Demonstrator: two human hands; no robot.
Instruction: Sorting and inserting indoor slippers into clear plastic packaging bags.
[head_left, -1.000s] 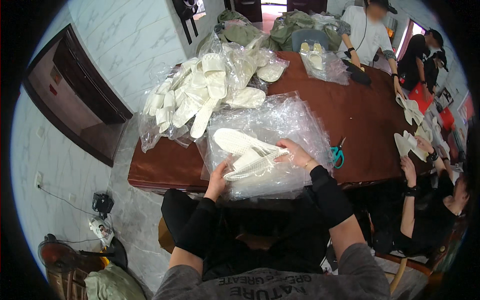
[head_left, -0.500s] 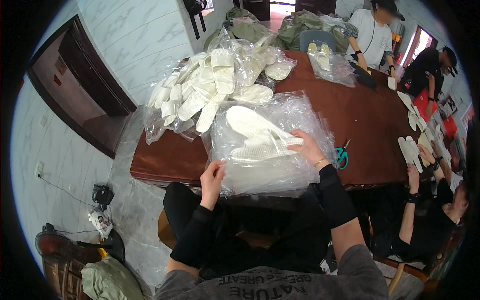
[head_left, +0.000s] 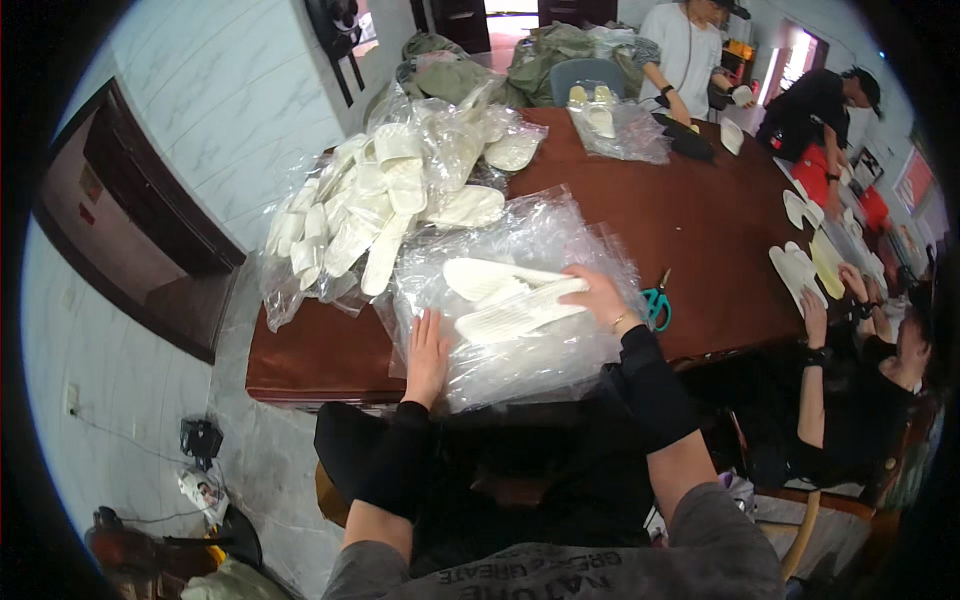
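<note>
A pair of white slippers (head_left: 522,310) is held by my right hand (head_left: 598,298) at their right-hand ends. They lie over a stack of clear plastic bags (head_left: 500,378) in front of me, one slipper partly overlapping the other. My left hand (head_left: 428,358) rests with fingers stretched out on the left edge of the bags, close to the slippers and holding nothing. To the right of the bags are teal-handled scissors (head_left: 656,307), apart from both hands.
A heap of bagged white slippers (head_left: 385,190) covers the brown table's (head_left: 690,240) far left. Another bagged pair (head_left: 602,118) lies at the back. Co-workers handle more slippers (head_left: 798,272) along the right side. A dark fan (head_left: 125,545) stands on the floor, lower left.
My left hand has gone from raised with bent fingers to flat on the bags. The slippers in my right hand have tilted and shifted. My view has swung slightly right.
</note>
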